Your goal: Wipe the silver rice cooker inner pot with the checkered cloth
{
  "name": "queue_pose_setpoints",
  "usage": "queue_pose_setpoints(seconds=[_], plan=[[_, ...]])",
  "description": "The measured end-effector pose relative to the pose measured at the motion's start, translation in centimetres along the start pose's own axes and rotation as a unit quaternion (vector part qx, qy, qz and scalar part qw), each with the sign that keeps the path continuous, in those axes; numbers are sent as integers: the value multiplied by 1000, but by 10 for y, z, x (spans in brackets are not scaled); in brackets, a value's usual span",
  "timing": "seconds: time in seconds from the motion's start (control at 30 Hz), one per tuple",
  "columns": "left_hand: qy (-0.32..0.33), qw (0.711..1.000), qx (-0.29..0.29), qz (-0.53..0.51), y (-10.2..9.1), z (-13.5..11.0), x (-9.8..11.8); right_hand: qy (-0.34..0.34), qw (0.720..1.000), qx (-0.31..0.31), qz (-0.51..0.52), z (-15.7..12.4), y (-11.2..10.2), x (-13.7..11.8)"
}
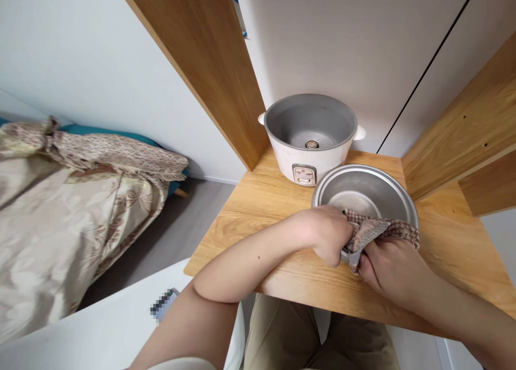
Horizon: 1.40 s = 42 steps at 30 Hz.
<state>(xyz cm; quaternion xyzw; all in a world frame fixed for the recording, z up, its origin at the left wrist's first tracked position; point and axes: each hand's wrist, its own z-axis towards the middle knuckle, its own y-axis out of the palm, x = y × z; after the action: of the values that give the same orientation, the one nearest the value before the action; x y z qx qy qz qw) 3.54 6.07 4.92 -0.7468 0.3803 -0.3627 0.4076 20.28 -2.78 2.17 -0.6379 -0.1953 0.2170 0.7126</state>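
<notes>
A silver metal inner pot (371,180) rests on the wooden desk, close to my body. My left hand (331,234) is closed over its near left rim, with the fingertips hidden behind the hand and the cloth. A brown checked cloth (368,235) drapes over the near rim and partly into the pot. My right hand (393,268) grips this cloth and presses it against the near right rim; some of its fingers are under the fabric. Just behind the pot stands a white rice cooker body (282,157), lidless, its heating plate and central disc showing.
The wooden desk (226,238) has a post (201,52) at its back left and a wooden panel (467,117) on the right. A white surface (100,332) lies at lower left with a blurred object. Further left is a bed with a patterned cover (92,214).
</notes>
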Motion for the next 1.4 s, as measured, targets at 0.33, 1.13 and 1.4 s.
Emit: queue_pose_setpoints(seconds=[0.33,1.13,1.4], plan=[[9,999,20,-26,1,1,0,69,994,83,-22,2,13,-24],[-7,1000,-17,-16,-4,1,3,13,994,-106,5,9,-18,3],[-2,999,5,-33,-2,0,1,83,995,43,-18,3,8,-22]])
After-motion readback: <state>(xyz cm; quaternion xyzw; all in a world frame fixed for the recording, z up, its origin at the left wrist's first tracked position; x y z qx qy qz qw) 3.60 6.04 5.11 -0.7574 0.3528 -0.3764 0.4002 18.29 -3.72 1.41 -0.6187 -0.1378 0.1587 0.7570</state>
